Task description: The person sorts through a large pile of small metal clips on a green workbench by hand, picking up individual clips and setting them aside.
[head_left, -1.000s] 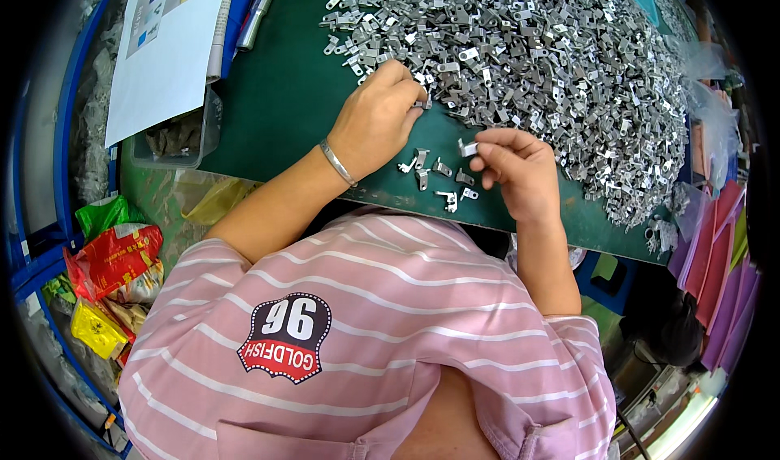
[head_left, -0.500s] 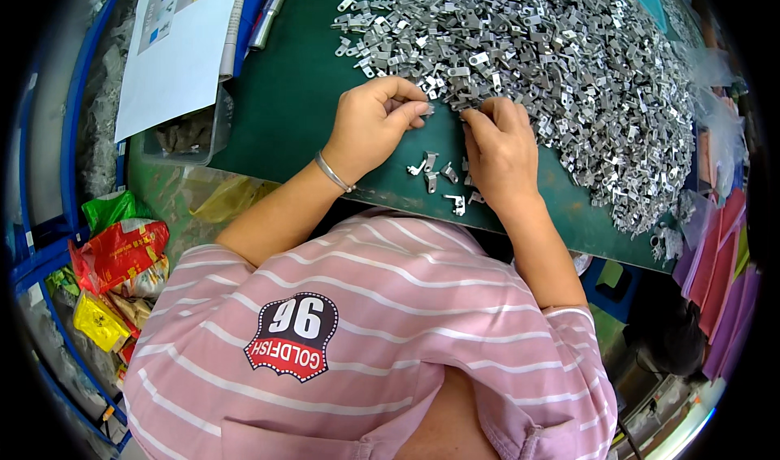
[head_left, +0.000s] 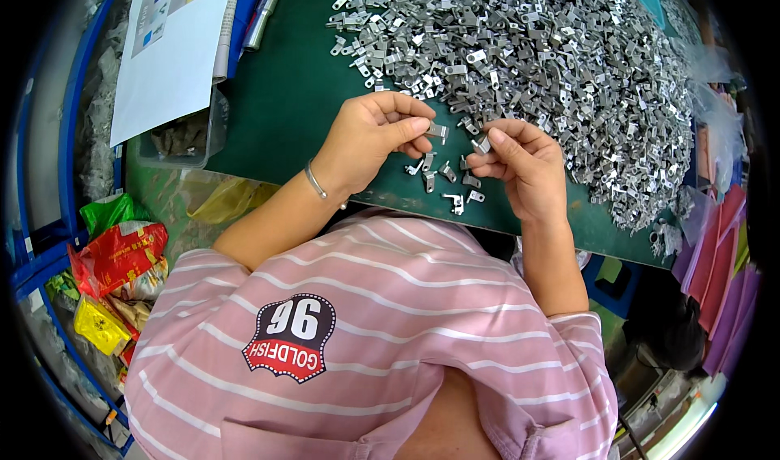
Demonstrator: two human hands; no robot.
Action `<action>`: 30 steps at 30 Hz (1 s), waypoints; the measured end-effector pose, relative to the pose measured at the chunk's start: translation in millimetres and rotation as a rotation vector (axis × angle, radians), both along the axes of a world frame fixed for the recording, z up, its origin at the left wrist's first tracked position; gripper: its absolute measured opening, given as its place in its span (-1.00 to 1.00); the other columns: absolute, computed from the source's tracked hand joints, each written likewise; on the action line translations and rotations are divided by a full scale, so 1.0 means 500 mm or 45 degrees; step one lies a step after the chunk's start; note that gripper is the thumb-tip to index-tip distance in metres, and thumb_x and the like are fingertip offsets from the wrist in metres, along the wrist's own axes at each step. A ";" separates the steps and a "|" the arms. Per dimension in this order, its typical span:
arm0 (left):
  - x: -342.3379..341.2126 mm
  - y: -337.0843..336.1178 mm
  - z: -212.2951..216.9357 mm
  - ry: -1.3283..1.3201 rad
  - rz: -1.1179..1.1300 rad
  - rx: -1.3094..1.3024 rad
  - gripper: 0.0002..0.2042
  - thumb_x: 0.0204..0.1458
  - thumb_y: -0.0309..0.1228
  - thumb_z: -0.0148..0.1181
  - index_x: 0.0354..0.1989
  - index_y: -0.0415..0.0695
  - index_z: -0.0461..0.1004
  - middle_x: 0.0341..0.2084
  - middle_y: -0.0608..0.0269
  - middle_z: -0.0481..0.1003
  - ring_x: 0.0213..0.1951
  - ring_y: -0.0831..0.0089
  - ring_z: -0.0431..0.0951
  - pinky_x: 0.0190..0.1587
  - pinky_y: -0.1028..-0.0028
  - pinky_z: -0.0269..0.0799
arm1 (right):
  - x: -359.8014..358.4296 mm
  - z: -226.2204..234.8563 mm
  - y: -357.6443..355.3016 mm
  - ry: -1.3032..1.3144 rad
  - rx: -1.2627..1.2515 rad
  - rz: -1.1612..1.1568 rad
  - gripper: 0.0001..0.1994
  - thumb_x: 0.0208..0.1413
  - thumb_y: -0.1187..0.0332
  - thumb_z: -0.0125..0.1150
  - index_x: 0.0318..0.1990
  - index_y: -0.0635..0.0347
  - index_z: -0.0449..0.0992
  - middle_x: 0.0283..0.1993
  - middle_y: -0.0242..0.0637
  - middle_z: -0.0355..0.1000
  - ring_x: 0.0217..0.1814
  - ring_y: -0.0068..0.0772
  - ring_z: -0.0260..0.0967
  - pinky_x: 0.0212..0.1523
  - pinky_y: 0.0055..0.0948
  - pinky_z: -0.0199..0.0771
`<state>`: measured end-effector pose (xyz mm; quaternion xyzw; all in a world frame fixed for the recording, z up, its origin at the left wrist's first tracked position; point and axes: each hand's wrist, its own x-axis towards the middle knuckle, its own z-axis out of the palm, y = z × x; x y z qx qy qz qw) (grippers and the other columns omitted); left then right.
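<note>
Your left hand (head_left: 378,135), thumb against fingers, pinches a metal bracket (head_left: 438,131) at its 3 o'clock. Your right hand (head_left: 528,161), similarly closed, pinches a second bracket (head_left: 482,145), around its 10 o'clock. Bracket pile (head_left: 544,62): 1 o'clock from both; loose brackets (head_left: 447,172): 6 o'clock.

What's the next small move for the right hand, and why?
Probably lower the right hand and set its bracket among the loose brackets: they lie close by, apart from the pile. The left hand also has a piece in its grip, so freeing one hand seems sensible.
</note>
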<state>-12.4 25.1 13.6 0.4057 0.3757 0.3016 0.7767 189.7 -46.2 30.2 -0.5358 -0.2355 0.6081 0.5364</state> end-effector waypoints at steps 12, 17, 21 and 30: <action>0.008 -0.034 0.005 0.410 -0.308 0.904 -0.93 -0.08 -0.57 0.23 -0.39 -0.22 0.53 -0.51 0.32 0.50 -0.48 0.58 0.45 -0.43 0.61 0.34 | 0.007 -0.017 -0.021 -0.201 0.017 0.025 -0.87 0.03 0.49 0.25 -0.29 0.34 0.50 -0.45 -0.26 0.51 -0.47 -0.54 0.49 -0.61 -0.72 0.33; 0.002 -0.025 0.003 0.525 -0.396 1.123 -0.90 -0.15 -0.58 0.25 -0.41 -0.19 0.52 -0.50 0.27 0.45 -0.50 0.45 0.42 -0.45 0.52 0.32 | -0.006 -0.038 -0.046 -0.651 0.069 0.331 -0.90 0.01 0.49 0.26 -0.31 0.30 0.52 -0.46 -0.35 0.49 -0.47 -0.64 0.41 -0.53 -0.62 0.34; 0.003 0.000 -0.018 0.736 -0.055 1.430 -0.86 -0.15 -0.60 0.24 -0.36 -0.22 0.50 -0.43 0.19 0.42 -0.45 0.33 0.46 -0.41 0.47 0.36 | -0.017 -0.037 -0.022 -1.606 0.618 0.171 -0.88 -0.05 0.54 0.22 -0.30 0.24 0.52 -0.39 -0.24 0.40 -0.44 -0.27 0.41 -0.47 -0.45 0.39; 0.007 0.008 -0.019 0.693 -0.071 1.152 -0.89 -0.07 -0.63 0.18 -0.34 -0.25 0.47 -0.43 0.26 0.43 -0.47 0.52 0.47 -0.39 0.59 0.39 | -0.009 -0.023 -0.003 -0.780 0.132 0.220 -0.91 0.04 0.55 0.17 -0.28 0.32 0.49 -0.42 -0.29 0.48 -0.44 -0.53 0.41 -0.45 -0.55 0.42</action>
